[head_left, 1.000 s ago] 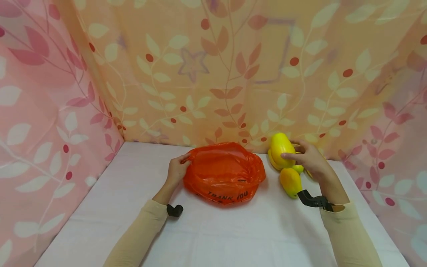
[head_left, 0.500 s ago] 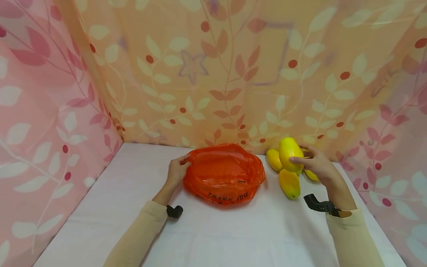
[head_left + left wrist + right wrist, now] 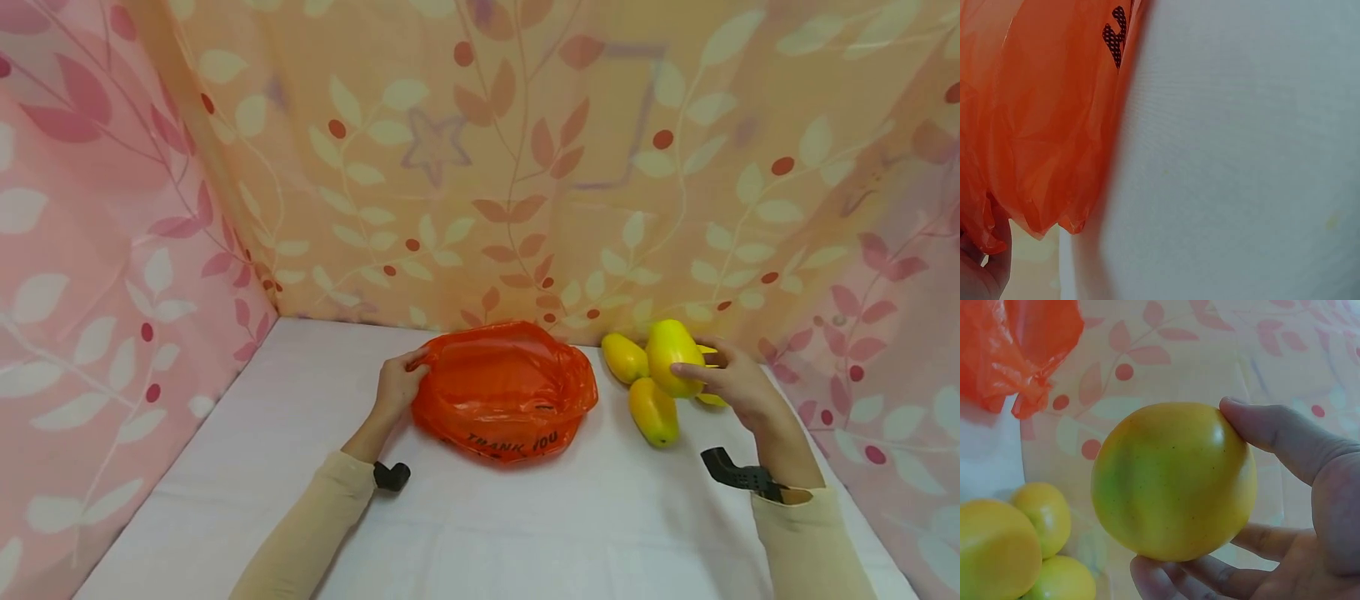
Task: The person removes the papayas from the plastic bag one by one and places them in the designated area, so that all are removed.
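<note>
An orange-red plastic bag (image 3: 502,375) printed "THANK YOU" lies on the white table, its mouth spread wide. At its left rim, my left hand (image 3: 400,387) pinches the plastic; the left wrist view catches only part of that hand (image 3: 988,262). My right hand (image 3: 738,383) holds a large yellow-green papaya (image 3: 673,358) above the other fruit, thumb on one side and fingers on the other. In the right wrist view the papaya (image 3: 1172,481) shows its rounded end with small dark specks. Beneath and beside it are yellow fruits, one (image 3: 625,358) behind and one (image 3: 654,412) in front.
Another yellow fruit (image 3: 711,398) is partly hidden behind the right hand. Leaf-patterned cloth walls (image 3: 525,167) enclose the table at the back and both sides. White tabletop (image 3: 525,533) stretches in front of the bag.
My right hand has carried the papaya to the right and slightly down, away from the bag, uncovering the yellow fruit behind it. The left hand and the bag have stayed in place.
</note>
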`<state>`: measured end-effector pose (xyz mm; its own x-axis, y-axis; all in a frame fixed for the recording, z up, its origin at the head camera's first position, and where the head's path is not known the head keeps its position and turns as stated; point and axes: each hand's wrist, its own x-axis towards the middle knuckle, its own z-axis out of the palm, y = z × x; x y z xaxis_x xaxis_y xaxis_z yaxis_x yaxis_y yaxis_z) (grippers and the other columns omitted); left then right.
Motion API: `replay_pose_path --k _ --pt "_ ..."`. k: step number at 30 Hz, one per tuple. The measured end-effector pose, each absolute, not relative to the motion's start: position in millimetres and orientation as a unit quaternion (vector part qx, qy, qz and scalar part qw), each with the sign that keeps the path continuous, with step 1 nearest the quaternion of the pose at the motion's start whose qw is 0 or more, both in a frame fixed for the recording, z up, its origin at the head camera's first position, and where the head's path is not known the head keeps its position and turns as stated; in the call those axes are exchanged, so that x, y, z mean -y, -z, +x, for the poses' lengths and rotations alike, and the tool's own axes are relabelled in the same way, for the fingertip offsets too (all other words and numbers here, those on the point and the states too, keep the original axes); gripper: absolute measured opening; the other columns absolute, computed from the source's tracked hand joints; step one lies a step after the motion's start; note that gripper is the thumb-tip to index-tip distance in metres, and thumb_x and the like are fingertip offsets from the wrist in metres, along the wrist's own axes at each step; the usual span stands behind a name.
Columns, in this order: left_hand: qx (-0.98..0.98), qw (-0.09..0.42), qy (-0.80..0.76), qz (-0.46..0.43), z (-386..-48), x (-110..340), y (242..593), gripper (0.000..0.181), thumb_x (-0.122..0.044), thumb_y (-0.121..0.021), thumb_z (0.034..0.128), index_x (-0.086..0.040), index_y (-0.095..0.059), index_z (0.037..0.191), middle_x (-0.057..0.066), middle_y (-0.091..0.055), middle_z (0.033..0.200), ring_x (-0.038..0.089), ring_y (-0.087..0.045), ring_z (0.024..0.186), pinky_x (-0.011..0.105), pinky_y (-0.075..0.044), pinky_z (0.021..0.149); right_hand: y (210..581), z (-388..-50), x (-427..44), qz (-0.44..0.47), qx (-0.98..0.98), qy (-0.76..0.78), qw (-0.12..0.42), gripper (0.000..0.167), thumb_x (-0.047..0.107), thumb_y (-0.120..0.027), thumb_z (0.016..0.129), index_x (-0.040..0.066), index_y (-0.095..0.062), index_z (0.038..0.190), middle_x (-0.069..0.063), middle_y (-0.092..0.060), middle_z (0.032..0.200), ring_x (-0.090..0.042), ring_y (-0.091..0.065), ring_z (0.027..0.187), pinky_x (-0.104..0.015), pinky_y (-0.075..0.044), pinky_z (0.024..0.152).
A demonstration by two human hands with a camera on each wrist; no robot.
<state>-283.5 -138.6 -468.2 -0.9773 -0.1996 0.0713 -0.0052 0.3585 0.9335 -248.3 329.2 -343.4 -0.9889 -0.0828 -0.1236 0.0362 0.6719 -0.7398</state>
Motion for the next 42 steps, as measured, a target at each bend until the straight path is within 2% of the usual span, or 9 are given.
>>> replay_pose_path --k 7,11,18,24,28,32,35,42 --pt "0.819 0.090 0.564 0.057 -284.1 138.4 466.5 0.035 -0.008 -0.061 0.0912 -0.004 -0.066 0.126 0.016 -0.063 0.131 0.028 -0.056 0.125 0.042 -0.051 0.099 349.1 -246.2 -342.5 -0.004 -0.915 0.399 0.067 0.082 0.042 -0.062 0.093 -0.001 -0.023 0.152 -0.033 -0.037 0.140 -0.041 -0.047 0.116 -0.028 -0.055 0.083" --pt "0.819 0.087 0.564 0.058 -284.7 138.1 465.2 0.036 -0.007 -0.061 0.0914 -0.005 -0.065 0.127 0.016 -0.063 0.130 0.027 -0.058 0.124 0.039 -0.052 0.096 351.3 -242.8 -348.5 0.001 -0.917 0.392 0.066 0.084 0.042 -0.061 0.093 -0.004 -0.021 0.151 -0.036 -0.035 0.140 -0.043 -0.047 0.115 -0.028 -0.055 0.081" --pt "0.823 0.081 0.558 0.065 -284.3 138.2 463.4 0.036 -0.009 -0.060 0.0924 -0.006 -0.065 0.127 0.014 -0.062 0.133 0.026 -0.056 0.124 0.036 -0.051 0.092 356.3 -235.2 -356.7 0.000 -0.916 0.396 0.066 0.084 0.039 -0.060 0.095 -0.009 -0.019 0.150 -0.037 -0.033 0.141 -0.041 -0.049 0.114 -0.013 -0.051 0.072" --pt "0.823 0.077 0.559 0.067 -284.0 139.8 464.3 0.036 -0.010 -0.060 0.0934 -0.007 -0.064 0.129 0.014 -0.061 0.134 0.026 -0.056 0.125 0.035 -0.052 0.092 361.9 -230.5 -362.5 0.009 -0.917 0.392 0.068 0.087 0.042 -0.060 0.094 -0.009 -0.018 0.151 -0.037 -0.034 0.140 -0.039 -0.051 0.112 -0.012 -0.050 0.072" --pt "0.824 0.082 0.557 0.068 -284.2 141.1 467.2 0.035 -0.010 -0.061 0.0928 -0.007 -0.065 0.127 0.014 -0.063 0.132 0.026 -0.058 0.121 0.032 -0.052 0.090 368.3 -229.7 -366.9 0.027 -0.920 0.382 0.077 0.090 0.044 -0.061 0.093 -0.009 -0.016 0.151 -0.038 -0.038 0.136 -0.036 -0.053 0.107 -0.018 -0.052 0.074" --pt "0.820 0.085 0.562 0.066 -283.1 141.6 469.2 0.035 -0.009 -0.061 0.0920 -0.005 -0.066 0.126 0.015 -0.064 0.130 0.027 -0.058 0.122 0.038 -0.052 0.094 374.3 -229.3 -370.0 0.047 -0.922 0.374 0.088 0.095 0.048 -0.061 0.092 -0.008 -0.014 0.152 -0.039 -0.036 0.136 -0.038 -0.053 0.106 -0.041 -0.055 0.087" --pt "0.817 0.087 0.567 0.064 -282.3 141.8 469.8 0.035 -0.009 -0.061 0.0917 -0.004 -0.066 0.126 0.016 -0.063 0.131 0.028 -0.057 0.124 0.042 -0.051 0.098 377.3 -229.0 -371.8 0.058 -0.921 0.374 0.097 0.098 0.050 -0.061 0.091 -0.007 -0.011 0.152 -0.040 -0.031 0.139 -0.043 -0.050 0.109 -0.057 -0.049 0.095" --pt "0.820 0.089 0.562 0.066 -281.3 142.5 469.5 0.035 -0.009 -0.061 0.0915 -0.004 -0.066 0.126 0.016 -0.063 0.131 0.029 -0.056 0.125 0.042 -0.050 0.099 379.7 -228.2 -376.9 0.069 -0.920 0.370 0.112 0.100 0.052 -0.060 0.091 -0.006 -0.006 0.153 -0.044 -0.022 0.145 -0.053 -0.042 0.118 -0.065 -0.042 0.099"
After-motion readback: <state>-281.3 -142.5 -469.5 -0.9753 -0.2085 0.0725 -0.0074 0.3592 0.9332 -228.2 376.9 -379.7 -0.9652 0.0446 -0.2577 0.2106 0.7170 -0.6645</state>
